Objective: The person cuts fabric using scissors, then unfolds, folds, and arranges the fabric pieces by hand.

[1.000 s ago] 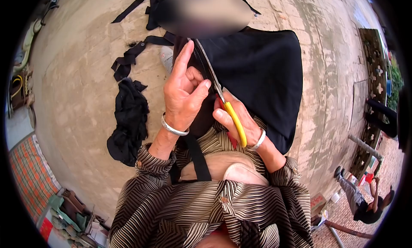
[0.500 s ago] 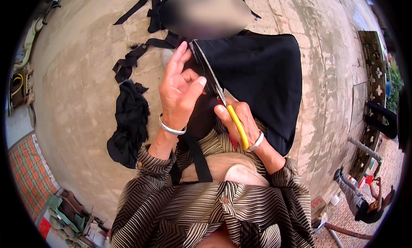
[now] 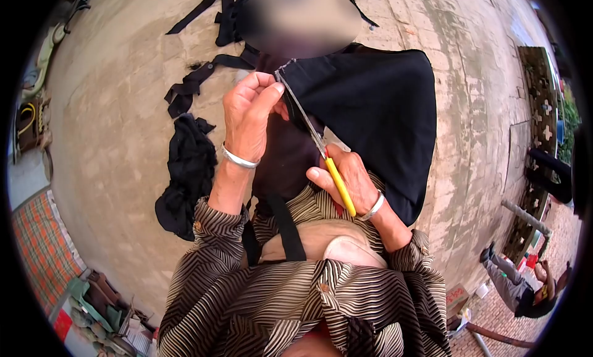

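Note:
My right hand [image 3: 349, 181] is closed around scissors [image 3: 333, 176] with yellow handles. Their long blades point up and left, appear nearly shut, and lie along the edge of a piece of black cloth [image 3: 377, 103]. My left hand [image 3: 250, 113] has thumb and fingers pinched at that cloth's left corner, right by the blade tips; the exact grip is partly hidden behind the thumb. The cloth spreads over my lap and to the right, hanging down past my right wrist. Dark brown-purple fabric [image 3: 278, 153] shows below, between my hands.
A crumpled black cloth [image 3: 185, 178] lies on the concrete floor [image 3: 117, 153] to my left, with black strips [image 3: 191, 85] beyond it. A checked cloth [image 3: 46, 246] is at far left. Another person [image 3: 525, 286] is at the far right, near a patterned block wall [image 3: 540, 128].
My left hand's fingers, stretched out before, have closed in a pinch at the cloth's corner by the blade tips. The scissors' handles have drawn slightly closer together. The loose cloth on the floor stays put.

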### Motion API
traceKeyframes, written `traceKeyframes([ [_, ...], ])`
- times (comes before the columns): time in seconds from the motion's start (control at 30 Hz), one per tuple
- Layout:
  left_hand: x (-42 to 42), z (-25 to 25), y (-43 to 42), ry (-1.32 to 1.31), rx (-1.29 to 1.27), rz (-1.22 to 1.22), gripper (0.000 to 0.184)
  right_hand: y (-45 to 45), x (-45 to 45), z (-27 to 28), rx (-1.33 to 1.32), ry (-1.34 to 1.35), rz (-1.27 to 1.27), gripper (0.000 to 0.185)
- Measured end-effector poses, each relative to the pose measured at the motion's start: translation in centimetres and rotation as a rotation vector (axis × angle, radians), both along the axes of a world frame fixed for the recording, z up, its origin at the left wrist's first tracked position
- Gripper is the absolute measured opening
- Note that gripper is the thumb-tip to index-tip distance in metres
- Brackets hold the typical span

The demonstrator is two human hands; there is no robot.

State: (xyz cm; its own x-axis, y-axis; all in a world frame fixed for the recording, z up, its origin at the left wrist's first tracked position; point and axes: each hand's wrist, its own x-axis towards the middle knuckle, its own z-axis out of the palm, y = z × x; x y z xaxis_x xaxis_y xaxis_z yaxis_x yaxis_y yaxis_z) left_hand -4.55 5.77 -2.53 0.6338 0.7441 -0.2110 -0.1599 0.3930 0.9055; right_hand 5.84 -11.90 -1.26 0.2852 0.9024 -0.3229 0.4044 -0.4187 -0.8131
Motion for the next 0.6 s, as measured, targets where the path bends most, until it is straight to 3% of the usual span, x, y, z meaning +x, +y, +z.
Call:
traceKeyframes([
  [0.13,0.1,0.0,0.1,0.010,0.034,0.039,0.009,0.0,0.5,0.1,-0.036,0.269,0.041,0.061],
  [0.6,-0.2,-0.1,-0.4,0.026,0.055,0.054,0.009,1.1,1.4,-0.3,-0.029,0.430,0.053,0.065],
])
